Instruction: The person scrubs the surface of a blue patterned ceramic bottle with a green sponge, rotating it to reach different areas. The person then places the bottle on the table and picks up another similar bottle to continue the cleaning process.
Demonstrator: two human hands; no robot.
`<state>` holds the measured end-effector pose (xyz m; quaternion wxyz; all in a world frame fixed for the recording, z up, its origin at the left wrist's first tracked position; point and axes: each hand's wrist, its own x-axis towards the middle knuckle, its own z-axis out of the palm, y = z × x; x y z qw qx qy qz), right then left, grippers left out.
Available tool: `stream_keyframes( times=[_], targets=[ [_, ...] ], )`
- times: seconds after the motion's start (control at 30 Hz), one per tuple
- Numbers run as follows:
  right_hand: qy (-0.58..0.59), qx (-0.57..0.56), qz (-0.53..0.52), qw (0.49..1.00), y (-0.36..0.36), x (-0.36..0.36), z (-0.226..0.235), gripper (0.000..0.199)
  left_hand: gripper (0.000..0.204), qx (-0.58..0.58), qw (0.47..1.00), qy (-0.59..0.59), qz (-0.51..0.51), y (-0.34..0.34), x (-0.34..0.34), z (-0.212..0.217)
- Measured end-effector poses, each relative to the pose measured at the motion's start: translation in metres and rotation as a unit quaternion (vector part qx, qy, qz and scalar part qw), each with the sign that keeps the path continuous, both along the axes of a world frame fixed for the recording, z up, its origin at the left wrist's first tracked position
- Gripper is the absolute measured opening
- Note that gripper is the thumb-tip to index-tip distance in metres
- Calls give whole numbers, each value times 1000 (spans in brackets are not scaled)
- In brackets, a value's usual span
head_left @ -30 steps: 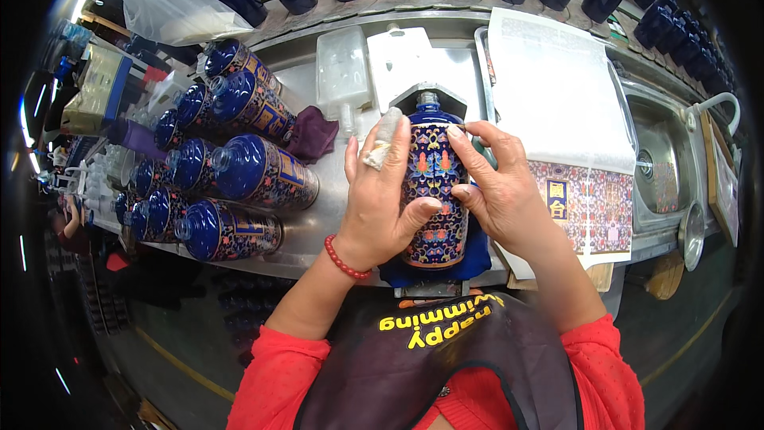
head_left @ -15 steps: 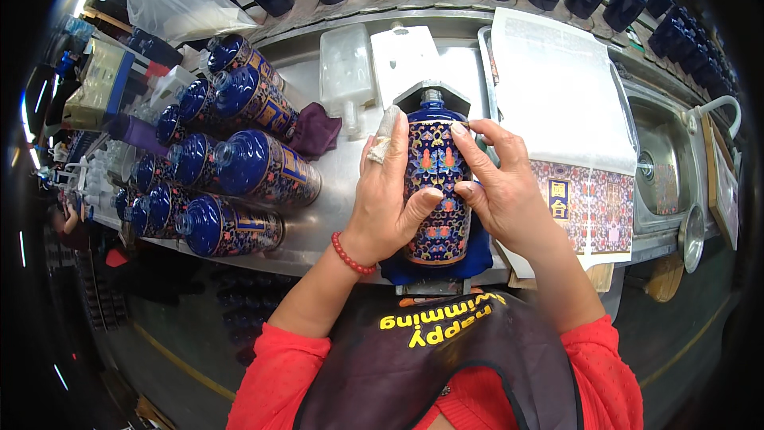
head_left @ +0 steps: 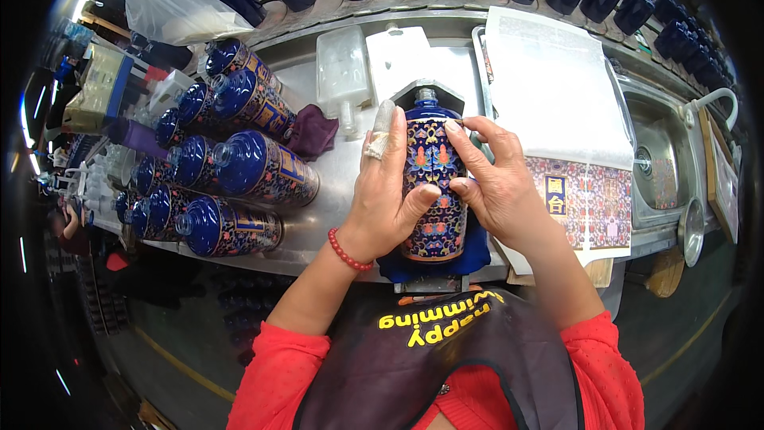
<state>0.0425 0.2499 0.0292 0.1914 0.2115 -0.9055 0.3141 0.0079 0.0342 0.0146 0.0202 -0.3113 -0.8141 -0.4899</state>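
Head view: gently curved left hand (head_left: 380, 203) and half-curled right hand (head_left: 509, 195) clasp the bottle (head_left: 437, 167), seemingly to stop it rolling.

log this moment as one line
left hand: on bottle, left side; right hand: on bottle, right side; purple cloth: left of bottle; patterned sheet: right of bottle

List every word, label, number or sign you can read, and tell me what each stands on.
No wording copied out, only where it stands:
Dark apron: large yellow lettering, legible but upside down in this view.
Patterned sheet: gold characters on a blue panel, legible; finer print too small.
Patterned bottles at left: gold characters, foreshortened, not clearly readable.
Bottle between left hand and right hand: none discernible.
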Motion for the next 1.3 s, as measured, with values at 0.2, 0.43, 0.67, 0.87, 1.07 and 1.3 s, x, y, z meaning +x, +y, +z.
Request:
stream_keyframes(
  times=[0.2,0.43,0.67,0.87,1.07,1.3],
  targets=[
    [-1,10,-2,1000,0,0,0,64,104,-111,989,103,10,-4,6,-2],
    [-49,-7,0,999,2,-3,9,61,105,-115,987,117,5,-3,2,1],
    [-58,21,-2,998,2,-10,16,59,103,-121,985,123,7,-4,1,1],
    [-41,-29,2,999,5,-9,10,62,107,-119,984,132,13,-5,0,2],
    [-66,-39,10,997,7,-5,3,62,113,-164,964,208,22,-1,0,7],
    [-14,-10,-5,1000,0,-9,10,58,113,-228,943,241,13,4,-2,22]
  ],
)
